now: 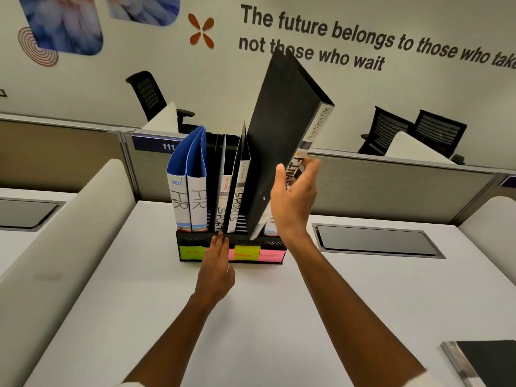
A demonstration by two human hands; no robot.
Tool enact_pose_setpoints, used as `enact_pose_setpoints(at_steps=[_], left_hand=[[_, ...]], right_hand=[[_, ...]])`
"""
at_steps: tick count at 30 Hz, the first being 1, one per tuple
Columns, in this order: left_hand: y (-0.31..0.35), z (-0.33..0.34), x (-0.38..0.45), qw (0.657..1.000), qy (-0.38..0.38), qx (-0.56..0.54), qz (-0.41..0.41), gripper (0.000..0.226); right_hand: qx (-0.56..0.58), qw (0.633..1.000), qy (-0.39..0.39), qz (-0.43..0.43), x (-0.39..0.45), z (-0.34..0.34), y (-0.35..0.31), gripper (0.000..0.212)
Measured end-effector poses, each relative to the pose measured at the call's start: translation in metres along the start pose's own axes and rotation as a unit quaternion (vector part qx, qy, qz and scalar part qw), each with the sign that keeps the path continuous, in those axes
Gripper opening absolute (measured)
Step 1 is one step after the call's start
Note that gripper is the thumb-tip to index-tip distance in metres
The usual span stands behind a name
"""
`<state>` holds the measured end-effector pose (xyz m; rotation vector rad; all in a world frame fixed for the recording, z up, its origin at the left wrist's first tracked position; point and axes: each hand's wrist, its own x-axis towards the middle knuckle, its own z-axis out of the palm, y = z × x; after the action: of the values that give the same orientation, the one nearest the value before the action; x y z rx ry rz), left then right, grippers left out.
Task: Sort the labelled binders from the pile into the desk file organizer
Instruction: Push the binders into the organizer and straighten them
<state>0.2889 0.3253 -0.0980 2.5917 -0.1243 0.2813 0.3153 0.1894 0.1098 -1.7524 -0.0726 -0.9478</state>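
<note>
A black desk file organizer (192, 241) stands on the white desk, with coloured sticky labels on its front. Two blue HR binders (190, 174) and two black SPORTS binders (240, 188) stand upright in it. My right hand (293, 196) grips the spine of a black binder (282, 135) marked in letters starting FINA. That binder is tilted to the right, with its lower corner inside a slot behind the yellow label (247, 252). My left hand (217, 263) presses flat against the organizer's front, fingers straight.
Another dark binder (491, 361) lies at the desk's near right corner. A cable hatch (377, 241) is set into the desk to the right of the organizer. Grey partitions (391, 185) and office chairs stand behind. A curved white divider (69, 233) rises at the left.
</note>
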Motion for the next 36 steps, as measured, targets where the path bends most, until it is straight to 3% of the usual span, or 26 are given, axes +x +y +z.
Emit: enact_pose_setpoints(at_steps=[18,36], left_hand=[[-0.018,0.001,0.011,0.998,-0.001,0.062,-0.011,0.073],[-0.018,0.000,0.012,0.998,-0.010,0.051,-0.021,0.072]], right_hand=[[0.031,0.999,-0.034,0.013,-0.018,0.075,0.043,0.031],[0.014,0.998,-0.024,0.051,-0.037,0.066,0.050,0.029]])
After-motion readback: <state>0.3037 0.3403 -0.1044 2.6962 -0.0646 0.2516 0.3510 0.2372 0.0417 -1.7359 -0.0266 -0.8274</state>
